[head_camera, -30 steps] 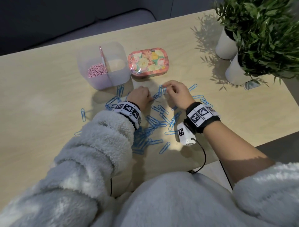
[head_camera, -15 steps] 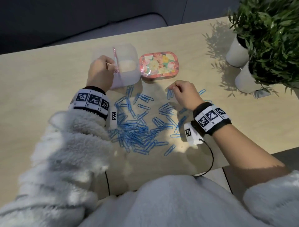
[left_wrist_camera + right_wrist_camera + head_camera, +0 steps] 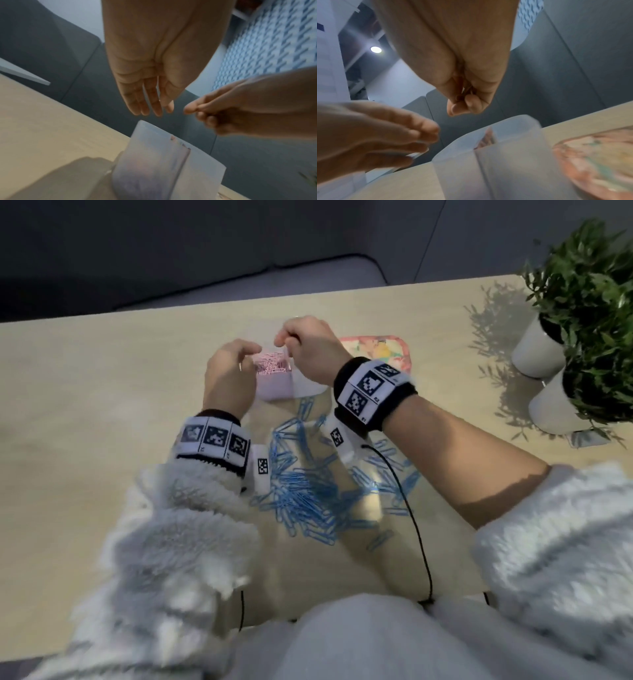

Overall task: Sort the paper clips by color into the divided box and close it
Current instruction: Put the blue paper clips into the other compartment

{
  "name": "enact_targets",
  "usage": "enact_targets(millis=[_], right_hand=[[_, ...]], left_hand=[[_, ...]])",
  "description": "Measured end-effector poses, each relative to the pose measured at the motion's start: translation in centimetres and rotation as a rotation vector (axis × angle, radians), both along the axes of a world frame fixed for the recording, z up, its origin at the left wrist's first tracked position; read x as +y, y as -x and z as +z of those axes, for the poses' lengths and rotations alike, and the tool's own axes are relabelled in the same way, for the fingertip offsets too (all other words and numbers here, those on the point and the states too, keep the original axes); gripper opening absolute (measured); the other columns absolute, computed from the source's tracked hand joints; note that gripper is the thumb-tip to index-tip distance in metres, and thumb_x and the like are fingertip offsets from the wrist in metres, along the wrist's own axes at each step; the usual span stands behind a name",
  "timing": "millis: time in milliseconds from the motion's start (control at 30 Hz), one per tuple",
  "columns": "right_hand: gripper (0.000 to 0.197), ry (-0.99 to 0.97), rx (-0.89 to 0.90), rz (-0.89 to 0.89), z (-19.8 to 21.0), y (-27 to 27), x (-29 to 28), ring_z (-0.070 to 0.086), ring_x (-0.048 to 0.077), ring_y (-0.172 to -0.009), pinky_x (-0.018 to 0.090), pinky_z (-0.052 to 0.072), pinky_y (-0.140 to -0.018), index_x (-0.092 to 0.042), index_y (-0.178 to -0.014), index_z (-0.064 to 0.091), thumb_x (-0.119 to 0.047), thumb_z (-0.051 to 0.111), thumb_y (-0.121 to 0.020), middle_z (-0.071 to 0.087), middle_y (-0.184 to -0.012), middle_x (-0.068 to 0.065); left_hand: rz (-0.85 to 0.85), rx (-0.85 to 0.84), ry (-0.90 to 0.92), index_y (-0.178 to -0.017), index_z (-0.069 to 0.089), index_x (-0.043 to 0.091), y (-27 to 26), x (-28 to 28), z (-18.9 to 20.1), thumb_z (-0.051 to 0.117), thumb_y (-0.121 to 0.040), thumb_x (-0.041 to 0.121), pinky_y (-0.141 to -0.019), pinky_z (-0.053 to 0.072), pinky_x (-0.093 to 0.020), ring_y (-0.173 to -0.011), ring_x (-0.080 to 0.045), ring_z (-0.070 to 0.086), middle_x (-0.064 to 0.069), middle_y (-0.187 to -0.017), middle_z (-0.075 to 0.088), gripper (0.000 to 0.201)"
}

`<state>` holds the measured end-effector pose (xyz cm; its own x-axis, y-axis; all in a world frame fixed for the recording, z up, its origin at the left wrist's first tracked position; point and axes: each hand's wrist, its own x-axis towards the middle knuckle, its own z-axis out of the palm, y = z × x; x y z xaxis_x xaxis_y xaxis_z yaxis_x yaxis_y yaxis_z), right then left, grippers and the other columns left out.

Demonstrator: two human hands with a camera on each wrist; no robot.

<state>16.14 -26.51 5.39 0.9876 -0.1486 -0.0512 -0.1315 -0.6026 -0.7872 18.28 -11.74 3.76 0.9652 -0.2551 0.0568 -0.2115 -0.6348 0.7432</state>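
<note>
Wooden table (image 3: 85,412), left hand (image 3: 227,374) relaxed, right hand (image 3: 308,350) pinched above divided box (image 3: 275,386), contents unclear

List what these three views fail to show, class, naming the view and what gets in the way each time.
- Right compartment of the divided box: head view, covered by the right hand.
- Anything in the right hand's grip: right wrist view, curled fingers hide it.
- Floral lid: head view, partly behind the right wrist; right wrist view, blurred and cut by the edge.
- Pink clips: too small to count.
</note>
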Motion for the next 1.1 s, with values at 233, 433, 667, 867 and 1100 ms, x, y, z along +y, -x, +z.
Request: enact_targets(millis=[233, 433, 667, 867, 1100], right_hand=[[0.043, 0.115, 0.145, 0.216, -2.3, -3.6, 4.3, 0.053, 0.025, -0.105, 0.034, 0.038, -0.104, -0.009, -0.121, 0.059, 0.001, 0.03, -0.09, 0.059, -0.114, 0.01], [0.04, 0.041, -0.186, 0.138, -2.2, 0.2, 3.1, 0.054, 0.022, -0.112, 0.021, 0.037, -0.1, -0.002, -0.112, 0.063, 0.007, 0.036, -0.084, 0.062, -0.119, 0.016], [0.03, 0.33, 0.129, 0.11, -7.4, 6.7, 0.4, 0.054, 0.034, -0.106, 0.038, 0.043, -0.091, -0.001, -0.107, 0.063, -0.003, 0.042, -0.085, 0.062, -0.111, 0.02], [0.034, 0.49, 0.152, 0.395, -9.9, 9.7, 3.1, 0.041, 0.037, -0.123, 0.041, 0.03, -0.105, -0.002, -0.123, 0.055, -0.006, 0.043, -0.091, 0.048, -0.134, 0.017], [0.034, 0.234, 0.169, 0.057, -7.7, 13.5, 1.6, 0.048, 0.032, -0.116, 0.042, 0.041, -0.099, -0.008, -0.12, 0.057, -0.004, 0.04, -0.091, 0.054, -0.124, 0.016]], left_hand=[[0.006, 0.176, -0.284, -0.113, 0.063, 0.01, 7.3, 8.6, -3.6, 0.055, -0.088, 0.014, -0.097, 0.039, -0.034, -0.111, -0.028, 0.053, -0.013, -0.117, 0.061, 0.026], [0.008, 0.307, -0.437, -0.128, 0.05, 0.015, 10.0, 11.4, -5.7, 0.074, -0.075, 0.029, -0.102, 0.035, -0.036, -0.117, -0.029, 0.045, -0.014, -0.126, 0.048, 0.06], [-0.066, 0.27, -0.593, -0.138, 0.034, 0.006, 11.6, 11.5, -6.6, 0.063, -0.08, 0.046, -0.114, 0.021, -0.04, -0.137, -0.033, 0.025, -0.021, -0.148, 0.028, 0.076], [-0.095, 0.112, -0.569, -0.125, 0.05, 0.002, 15.6, 8.1, -7.8, 0.053, -0.085, 0.003, -0.104, 0.025, -0.036, -0.123, -0.038, 0.04, -0.023, -0.137, 0.043, 0.04], [-0.133, 0.12, -0.428, -0.129, 0.048, 0.004, 16.1, 7.5, -6.3, 0.056, -0.086, 0.009, -0.105, 0.028, -0.035, -0.121, -0.034, 0.042, -0.017, -0.132, 0.046, 0.044]])
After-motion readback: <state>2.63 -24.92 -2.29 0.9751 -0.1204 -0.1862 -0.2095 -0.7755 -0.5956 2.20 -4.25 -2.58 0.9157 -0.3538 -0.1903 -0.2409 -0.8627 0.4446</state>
